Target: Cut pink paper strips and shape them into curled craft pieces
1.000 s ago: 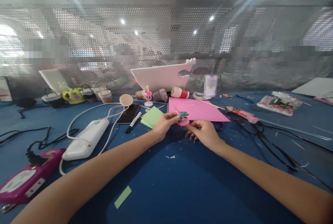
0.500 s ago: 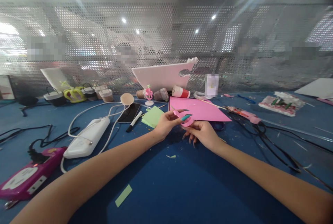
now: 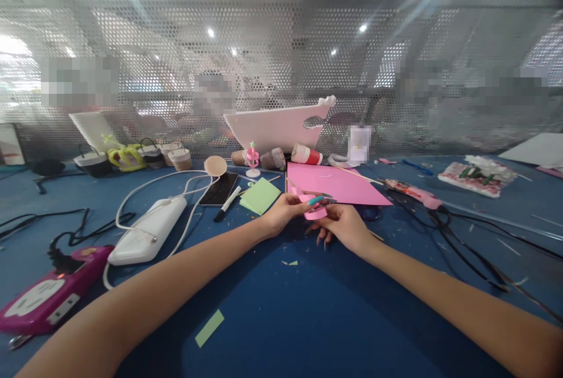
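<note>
My left hand (image 3: 282, 214) pinches a curled pink paper strip (image 3: 318, 213) between thumb and fingers, with long blue-green nails showing. From the other side, my right hand (image 3: 345, 227) is closed on the strip's lower right end, its other fingers curled downward. The strip bends into a loop above the blue table. Just behind the hands lies a large pink paper sheet (image 3: 352, 186). Beside my left hand is a stack of light green paper squares (image 3: 260, 195). A small pink paper ornament on a round base (image 3: 253, 161) stands farther back.
A white power bank (image 3: 152, 231) with a looping cable and a magenta power strip (image 3: 53, 290) lie left. A marker (image 3: 227, 204) and a phone (image 3: 215, 190) are near the green paper. A pink glue gun (image 3: 413, 193) with black cords lies right. Paper cups (image 3: 307, 155) line the back.
The pink strip has turned and curled into a more visible loop between my hands. Both hands stay close together in nearly the same place.
</note>
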`<state>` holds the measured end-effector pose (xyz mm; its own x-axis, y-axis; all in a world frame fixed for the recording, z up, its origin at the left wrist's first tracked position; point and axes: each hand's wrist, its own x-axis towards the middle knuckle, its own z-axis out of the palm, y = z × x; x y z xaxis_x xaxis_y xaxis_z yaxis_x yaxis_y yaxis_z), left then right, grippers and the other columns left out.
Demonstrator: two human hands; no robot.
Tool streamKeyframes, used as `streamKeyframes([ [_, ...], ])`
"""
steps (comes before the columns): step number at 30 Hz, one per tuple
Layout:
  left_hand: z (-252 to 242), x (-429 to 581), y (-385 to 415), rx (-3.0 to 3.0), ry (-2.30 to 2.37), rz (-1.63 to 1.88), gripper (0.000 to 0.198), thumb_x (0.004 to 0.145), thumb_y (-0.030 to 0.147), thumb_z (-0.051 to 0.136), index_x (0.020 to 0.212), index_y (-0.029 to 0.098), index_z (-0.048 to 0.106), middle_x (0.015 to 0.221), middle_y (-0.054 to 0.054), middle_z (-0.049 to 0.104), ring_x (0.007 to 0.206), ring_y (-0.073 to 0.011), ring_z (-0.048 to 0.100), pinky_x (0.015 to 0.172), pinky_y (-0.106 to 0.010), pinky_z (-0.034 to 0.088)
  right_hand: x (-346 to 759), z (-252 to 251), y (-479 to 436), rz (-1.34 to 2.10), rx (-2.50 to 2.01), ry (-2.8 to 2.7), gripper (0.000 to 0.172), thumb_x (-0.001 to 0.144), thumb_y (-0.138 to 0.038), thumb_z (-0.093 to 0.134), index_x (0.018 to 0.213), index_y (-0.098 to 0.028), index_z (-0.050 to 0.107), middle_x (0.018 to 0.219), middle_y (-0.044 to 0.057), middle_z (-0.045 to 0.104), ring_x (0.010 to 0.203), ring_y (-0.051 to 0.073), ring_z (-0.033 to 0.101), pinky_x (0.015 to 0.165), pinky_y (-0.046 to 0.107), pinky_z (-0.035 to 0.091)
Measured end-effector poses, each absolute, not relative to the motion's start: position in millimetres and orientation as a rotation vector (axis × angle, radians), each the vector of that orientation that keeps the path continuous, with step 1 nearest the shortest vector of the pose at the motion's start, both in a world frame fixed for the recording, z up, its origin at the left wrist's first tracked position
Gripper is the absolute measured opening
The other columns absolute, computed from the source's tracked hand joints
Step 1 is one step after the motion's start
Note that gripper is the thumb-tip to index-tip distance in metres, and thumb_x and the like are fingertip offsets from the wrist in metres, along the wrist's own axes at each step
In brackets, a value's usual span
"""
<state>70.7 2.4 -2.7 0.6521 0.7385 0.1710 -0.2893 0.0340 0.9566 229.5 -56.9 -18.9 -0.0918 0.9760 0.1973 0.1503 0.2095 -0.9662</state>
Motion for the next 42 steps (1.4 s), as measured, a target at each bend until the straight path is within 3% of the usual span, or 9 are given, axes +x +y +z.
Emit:
streamKeyframes([
  [7, 2, 69, 1, 1.309, 0.402, 0.880, 0.064, 0.057, 0.034, 0.085, 0.116, 0.018, 0.066, 0.120, -0.014, 0.066, 0.101, -0.0238, 0.065, 0.085, -0.030, 0.049, 227, -13, -62, 1.000, -1.130, -1.416, 0.043, 0.067, -0.055, 0.072, 0.077, -0.013, 0.067, 0.064, 0.007, 0.071, 0.041, 0.014, 0.062, 0.038, 0.022, 0.047],
  [13, -5, 72, 6, 1.363, 0.434, 0.887, 0.061, 0.057, 0.028, 0.085, 0.114, 0.015, 0.065, 0.100, -0.011, 0.072, 0.091, -0.0201, 0.067, 0.084, -0.031, 0.049, 227, -16, -59, 1.038, -1.119, -1.360, 0.046, 0.065, -0.052, 0.075, 0.087, -0.013, 0.064, 0.062, 0.005, 0.071, 0.044, 0.014, 0.063, 0.041, 0.022, 0.050],
  [23, -4, 71, 6, 1.327, 0.404, 0.842, 0.054, 0.063, 0.027, 0.082, 0.113, 0.015, 0.065, 0.101, -0.010, 0.072, 0.087, -0.0188, 0.068, 0.077, -0.028, 0.050, 223, -11, -63, 1.003, -1.163, -1.318, 0.056, 0.062, -0.053, 0.077, 0.095, -0.016, 0.052, 0.062, 0.004, 0.070, 0.051, 0.021, 0.067, 0.049, 0.030, 0.055],
  [29, -1, 73, 4, 1.252, 0.424, 0.897, 0.054, 0.057, 0.023, 0.085, 0.107, 0.013, 0.067, 0.095, -0.009, 0.073, 0.087, -0.0192, 0.068, 0.082, -0.029, 0.049, 223, -14, -61, 1.003, -1.157, -1.264, 0.057, 0.059, -0.051, 0.079, 0.093, -0.016, 0.050, 0.065, 0.005, 0.071, 0.052, 0.021, 0.068, 0.050, 0.032, 0.056],
  [33, -5, 74, 7, 1.247, 0.430, 0.937, 0.045, 0.054, 0.022, 0.087, 0.095, 0.013, 0.069, 0.088, -0.006, 0.072, 0.081, -0.0156, 0.066, 0.079, -0.027, 0.048, 222, -12, -62, 0.964, -1.118, -1.196, 0.071, 0.058, -0.048, 0.082, 0.110, -0.016, 0.044, 0.062, 0.001, 0.069, 0.051, 0.021, 0.067, 0.049, 0.030, 0.056],
  [38, -4, 71, 7, 1.238, 0.385, 0.890, 0.053, 0.051, 0.017, 0.087, 0.101, 0.017, 0.068, 0.093, -0.004, 0.069, 0.085, -0.0148, 0.064, 0.080, -0.026, 0.046, 223, -5, -65, 1.026, -1.046, -1.233, 0.090, 0.064, -0.049, 0.077, 0.135, -0.014, 0.034, 0.063, 0.003, 0.071, 0.049, 0.022, 0.068, 0.047, 0.030, 0.054],
  [42, -1, 70, 6, 1.254, 0.354, 0.865, 0.051, 0.054, 0.021, 0.087, 0.101, 0.017, 0.068, 0.091, -0.004, 0.068, 0.082, -0.0135, 0.063, 0.079, -0.025, 0.046, 223, -3, -65, 1.038, -1.018, -1.235, 0.095, 0.065, -0.048, 0.076, 0.140, -0.013, 0.031, 0.065, 0.004, 0.072, 0.050, 0.021, 0.068, 0.048, 0.029, 0.055],
])
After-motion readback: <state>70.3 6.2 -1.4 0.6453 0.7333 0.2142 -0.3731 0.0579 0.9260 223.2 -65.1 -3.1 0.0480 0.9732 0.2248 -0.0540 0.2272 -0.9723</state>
